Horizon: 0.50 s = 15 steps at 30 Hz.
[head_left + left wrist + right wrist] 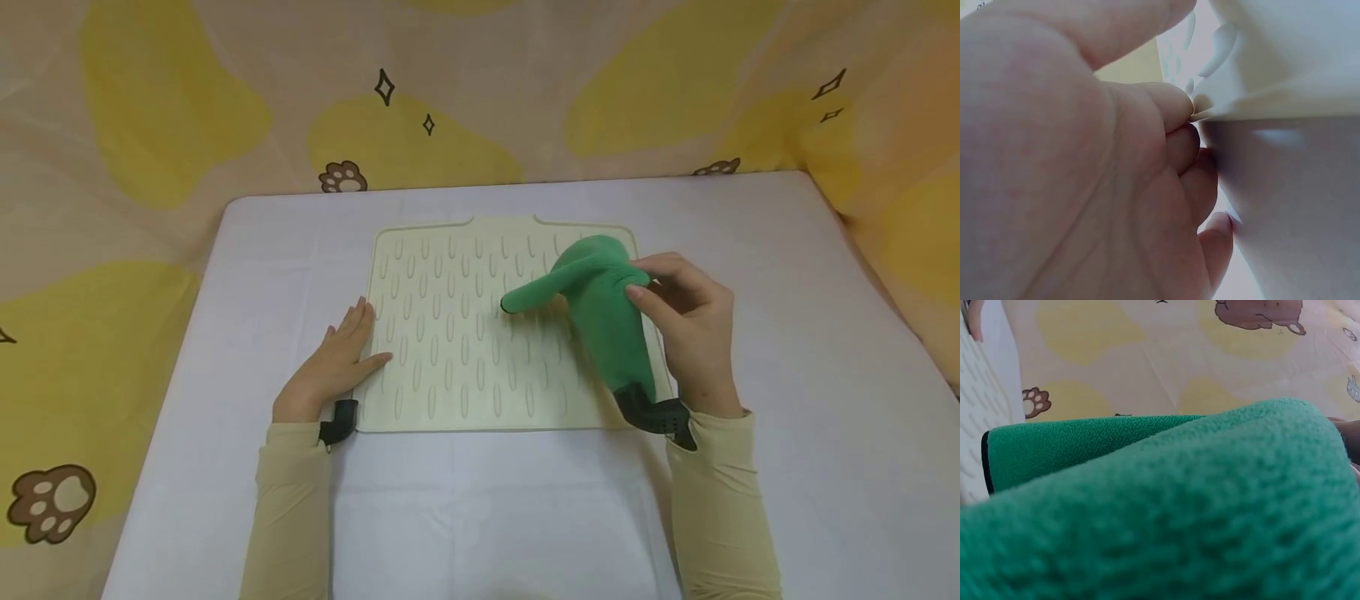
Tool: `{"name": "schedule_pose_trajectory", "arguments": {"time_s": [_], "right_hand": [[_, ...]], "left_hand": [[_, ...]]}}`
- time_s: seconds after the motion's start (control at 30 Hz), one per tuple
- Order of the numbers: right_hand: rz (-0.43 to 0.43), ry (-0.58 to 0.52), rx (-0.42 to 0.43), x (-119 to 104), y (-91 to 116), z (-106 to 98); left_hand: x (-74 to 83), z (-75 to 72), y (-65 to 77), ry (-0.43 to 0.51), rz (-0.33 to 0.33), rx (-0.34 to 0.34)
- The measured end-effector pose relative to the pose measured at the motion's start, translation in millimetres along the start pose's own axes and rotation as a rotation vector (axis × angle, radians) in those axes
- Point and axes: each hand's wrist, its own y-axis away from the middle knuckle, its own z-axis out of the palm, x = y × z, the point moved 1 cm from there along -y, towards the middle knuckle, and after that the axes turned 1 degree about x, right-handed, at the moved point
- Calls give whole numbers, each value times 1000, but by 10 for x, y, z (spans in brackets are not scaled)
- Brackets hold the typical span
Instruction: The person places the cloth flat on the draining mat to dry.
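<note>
A green terry cloth (611, 325) with dark edging hangs bunched and folded over the right side of a cream mat (435, 408) with raised oval bumps. My right hand (693, 321) pinches a fold of it between thumb and fingers. In the right wrist view the green cloth (1166, 512) fills the lower part and hides most of that hand. My left hand (333, 358) rests at the mat's left edge with its fingers extended and its thumb over the mat. The left wrist view shows the palm of the left hand (1104, 175) and the fingers by the mat's edge.
The mat lies on a table covered in white cloth (487, 517). Behind and beside the table hangs a patterned fabric (525, 83) with yellow patches and paw prints. A black wrist camera mount (341, 421) sits at the left wrist, another black mount (652, 412) at the right.
</note>
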Motion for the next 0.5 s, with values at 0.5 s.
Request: {"name": "schedule_pose_trajectory", "arguments": {"time_s": [0.5], "right_hand": [[-43, -68, -34, -68, 38, 43]], "left_hand": [[23, 2, 3, -3, -8, 0]]}}
